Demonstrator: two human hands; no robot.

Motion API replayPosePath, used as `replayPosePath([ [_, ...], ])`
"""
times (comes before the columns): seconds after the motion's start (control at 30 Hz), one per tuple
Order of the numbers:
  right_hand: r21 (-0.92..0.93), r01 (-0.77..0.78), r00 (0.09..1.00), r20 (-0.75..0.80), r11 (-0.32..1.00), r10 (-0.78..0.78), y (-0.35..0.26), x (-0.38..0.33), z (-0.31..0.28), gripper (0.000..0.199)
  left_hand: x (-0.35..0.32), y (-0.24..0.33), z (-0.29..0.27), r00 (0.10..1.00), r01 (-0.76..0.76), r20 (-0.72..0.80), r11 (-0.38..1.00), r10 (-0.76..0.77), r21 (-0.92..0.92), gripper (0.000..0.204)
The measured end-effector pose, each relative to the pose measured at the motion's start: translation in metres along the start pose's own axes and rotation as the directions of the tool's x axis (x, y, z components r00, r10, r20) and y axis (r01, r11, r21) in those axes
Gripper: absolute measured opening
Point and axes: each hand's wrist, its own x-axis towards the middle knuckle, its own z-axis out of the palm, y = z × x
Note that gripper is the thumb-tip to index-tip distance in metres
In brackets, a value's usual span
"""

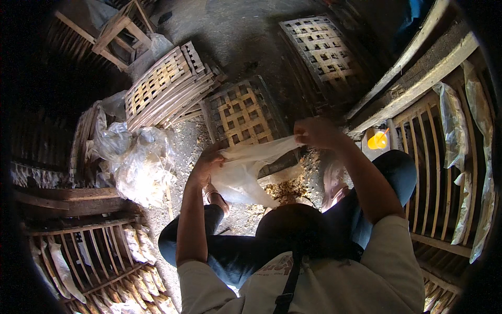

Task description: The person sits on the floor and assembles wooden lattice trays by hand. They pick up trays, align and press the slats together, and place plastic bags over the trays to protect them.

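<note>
A translucent plastic sheet is stretched between my two hands, its loose part hanging down toward my lap. My left hand is closed on its left end. Held a little higher and farther out, my right hand pinches the opposite end. Just beyond the sheet, a woven bamboo lattice tray in a wooden frame lies low in front of me, its near part covered by the plastic. Yellowish crumbs are scattered on the floor between my feet.
To the left rises a heap of crumpled clear plastic, beside a stack of lattice trays. Another tray stack stands at the far right. Slatted racks with long wrapped packages flank both sides. A yellow cup sits right.
</note>
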Motion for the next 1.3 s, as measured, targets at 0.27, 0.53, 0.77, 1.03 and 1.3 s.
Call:
replayPosePath([
  [0.27, 0.62, -0.125, 0.988, 0.002, 0.775, 0.157, 0.036, 0.006, 0.013, 0.053, -0.02, -0.002, -0.02, 0.996, -0.078, 0.01, 0.949, 0.086, -0.307, 0.051],
  [0.53, 0.652, 0.042, 0.999, -0.041, 0.757, -0.02, -0.019, -0.015, -0.013, 0.04, -0.041, 0.011, -0.049, 0.989, -0.034, 0.141, 0.871, -0.04, 0.491, 0.077],
  [0.77, 0.252, 0.213, 0.972, 0.048, 0.944, -0.232, -0.079, -0.034, -0.011, 0.031, -0.048, 0.055, 0.079, 0.712, -0.683, 0.363, 0.474, 0.601, 0.556, 0.087],
  [1.03, 0.371, 0.197, 0.98, -0.064, 0.908, -0.186, -0.098, -0.036, -0.02, 0.031, -0.035, 0.084, 0.076, 0.685, -0.661, 0.381, 0.311, 0.62, 0.682, 0.02],
  [1.3, 0.642, 0.313, 0.949, -0.231, 0.7, -0.212, -0.063, -0.025, -0.021, 0.026, -0.039, 0.089, 0.081, 0.74, -0.51, 0.186, 0.358, 0.647, 0.782, 0.016],
])
